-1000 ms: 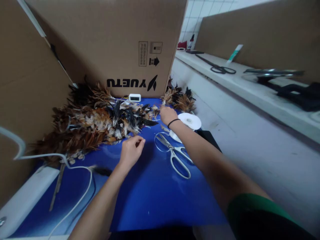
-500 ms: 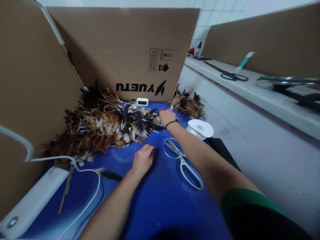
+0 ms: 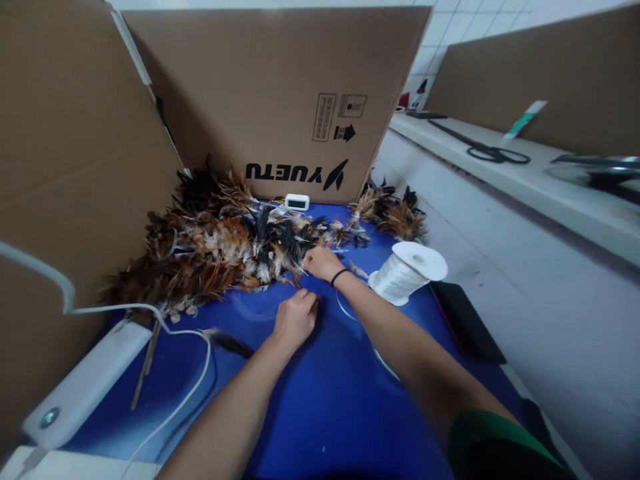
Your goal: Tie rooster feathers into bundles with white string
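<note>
My left hand [image 3: 296, 321] is low over the blue tabletop [image 3: 345, 413], thumb and fingers pinched together; whatever they hold is hidden. Just above and to the right, my right hand [image 3: 324, 264] reaches to the edge of a long pile of brown, black and whitish feathers [image 3: 215, 243]. Its fingers are closed at the feathers, and what is between them is too small to make out. Beneath my right forearm, white-handled scissors [image 3: 385, 363] are mostly covered. Right of that arm stands a spool of white ribbon or cord [image 3: 407, 270], a thin loop lying near it.
Cardboard walls [image 3: 200, 87] enclose the left and back. A small white digital display [image 3: 297, 203] sits by the back wall, with more feathers [image 3: 395, 210] to its right. At left lie a white power strip [image 3: 85, 387], its cable and a loose dark feather [image 3: 230, 343]. Black scissors [image 3: 495, 153] rest on the right ledge.
My right hand has come nearer and left, from small feathers at the back to the pile's edge beside my left hand. My forearm now covers most of the scissors. The view has shifted slightly.
</note>
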`<act>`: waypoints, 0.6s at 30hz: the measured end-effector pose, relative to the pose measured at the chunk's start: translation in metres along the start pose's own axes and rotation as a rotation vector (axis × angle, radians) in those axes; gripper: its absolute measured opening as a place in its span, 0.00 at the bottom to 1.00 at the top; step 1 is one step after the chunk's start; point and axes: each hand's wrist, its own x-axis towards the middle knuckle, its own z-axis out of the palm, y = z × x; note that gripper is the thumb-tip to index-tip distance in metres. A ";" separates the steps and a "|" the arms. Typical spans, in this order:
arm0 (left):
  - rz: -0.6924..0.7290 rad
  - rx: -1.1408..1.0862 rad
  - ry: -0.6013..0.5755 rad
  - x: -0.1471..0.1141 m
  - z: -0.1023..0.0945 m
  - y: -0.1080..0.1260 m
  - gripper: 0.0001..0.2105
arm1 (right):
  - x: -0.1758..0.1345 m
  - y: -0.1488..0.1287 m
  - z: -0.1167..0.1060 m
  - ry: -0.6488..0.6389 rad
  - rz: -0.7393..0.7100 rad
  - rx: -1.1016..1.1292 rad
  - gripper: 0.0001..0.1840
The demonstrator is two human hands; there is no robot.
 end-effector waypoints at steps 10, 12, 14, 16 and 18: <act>-0.463 -0.663 0.209 0.013 -0.008 -0.005 0.11 | -0.026 -0.001 -0.018 -0.044 0.068 0.476 0.08; -0.552 -0.815 0.244 0.015 -0.011 -0.002 0.15 | -0.037 -0.003 -0.019 -0.072 0.101 0.684 0.06; -0.586 -0.883 0.288 0.016 -0.014 0.001 0.16 | -0.046 -0.005 -0.018 -0.108 0.107 0.815 0.06; -0.595 -0.911 0.309 0.016 -0.015 0.003 0.15 | -0.054 -0.005 -0.014 -0.143 0.109 0.879 0.06; -0.591 -0.935 0.312 0.016 -0.015 0.003 0.14 | -0.058 -0.004 -0.008 -0.163 0.120 0.934 0.06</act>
